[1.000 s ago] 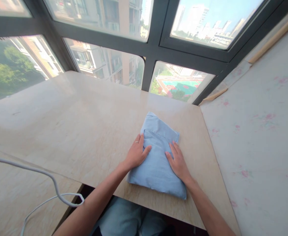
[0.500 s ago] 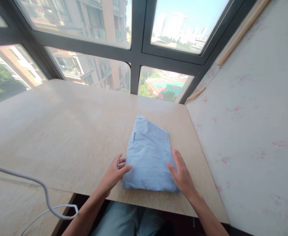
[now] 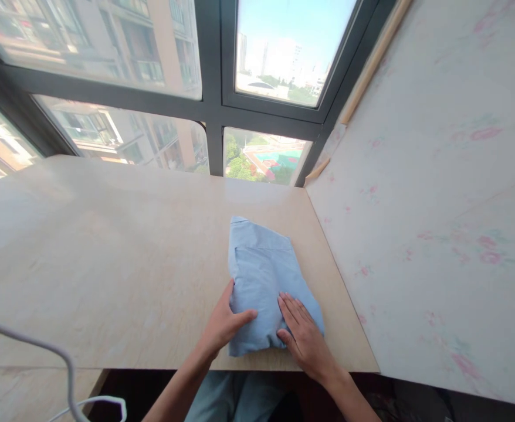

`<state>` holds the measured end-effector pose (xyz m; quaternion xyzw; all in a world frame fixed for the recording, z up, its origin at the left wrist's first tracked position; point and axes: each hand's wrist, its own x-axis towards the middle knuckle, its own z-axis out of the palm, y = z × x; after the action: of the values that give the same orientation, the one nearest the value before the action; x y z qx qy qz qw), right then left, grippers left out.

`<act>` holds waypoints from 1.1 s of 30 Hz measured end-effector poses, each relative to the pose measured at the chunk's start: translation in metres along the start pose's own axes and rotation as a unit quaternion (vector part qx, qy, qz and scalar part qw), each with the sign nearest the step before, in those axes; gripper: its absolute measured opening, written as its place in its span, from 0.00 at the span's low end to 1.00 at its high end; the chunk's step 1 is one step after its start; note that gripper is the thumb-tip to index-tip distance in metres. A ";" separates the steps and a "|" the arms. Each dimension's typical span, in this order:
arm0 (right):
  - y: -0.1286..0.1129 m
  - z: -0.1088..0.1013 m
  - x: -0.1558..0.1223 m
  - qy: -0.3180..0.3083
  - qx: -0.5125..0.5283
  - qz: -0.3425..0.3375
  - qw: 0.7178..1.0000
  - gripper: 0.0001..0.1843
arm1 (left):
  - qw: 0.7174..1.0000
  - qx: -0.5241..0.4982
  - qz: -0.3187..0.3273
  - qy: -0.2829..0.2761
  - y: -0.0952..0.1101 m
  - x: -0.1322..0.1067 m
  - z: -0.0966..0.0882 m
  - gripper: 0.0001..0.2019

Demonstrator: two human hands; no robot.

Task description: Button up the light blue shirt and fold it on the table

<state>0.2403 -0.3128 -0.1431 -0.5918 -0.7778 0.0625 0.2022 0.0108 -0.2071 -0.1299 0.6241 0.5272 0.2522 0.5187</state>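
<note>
A folded light-blue garment lies on the tabletop in front of me, its far end slanting to a corner and its near end close to the table edge. My left hand rests against its left side, thumb stretched over the cloth and index finger along the edge; the other fingers are mostly hidden. On the right part of the garment my right hand lies flat, fingers extended and pressing the fabric, which creases beside the fingertips. What kind of garment it is cannot be made out.
The pale marbled tabletop reaches back to a dark-framed window. A flower-patterned wall bounds it on the right. At lower left a white cable hangs in an arc. My legs are below the front edge.
My right hand has moved from beside the garment onto its top. My left thumb reaches further over the cloth. The garment's right side is more rumpled; the camera view has turned to the right.
</note>
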 end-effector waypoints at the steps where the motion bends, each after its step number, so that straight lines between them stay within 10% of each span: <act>1: 0.006 -0.002 -0.004 0.005 -0.001 0.008 1.000 0.36 | 1.000 0.000 -0.011 -0.010 0.005 0.003 0.008 0.45; 13: 0.109 -0.030 -0.047 0.062 0.018 0.133 0.989 0.29 | 0.996 0.012 0.026 -0.083 0.065 0.051 0.116 0.48; 21: 0.096 -0.035 -0.038 0.102 0.048 0.164 0.980 0.28 | 0.977 0.151 0.146 -0.028 0.057 0.033 0.110 0.48; 26: 0.072 -0.036 -0.029 0.170 0.052 0.162 0.971 0.26 | 0.856 0.288 0.413 -0.114 0.036 0.018 0.108 0.44; 33: 0.067 -0.008 -0.027 0.170 -0.054 0.176 0.968 0.32 | 0.805 0.373 0.445 -0.118 0.017 0.001 0.106 0.44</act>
<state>0.3089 -0.3195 -0.1648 -0.7310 -0.6182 -0.0463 0.2852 0.1092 -0.2455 -0.1504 0.9606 0.1796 0.1639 0.1344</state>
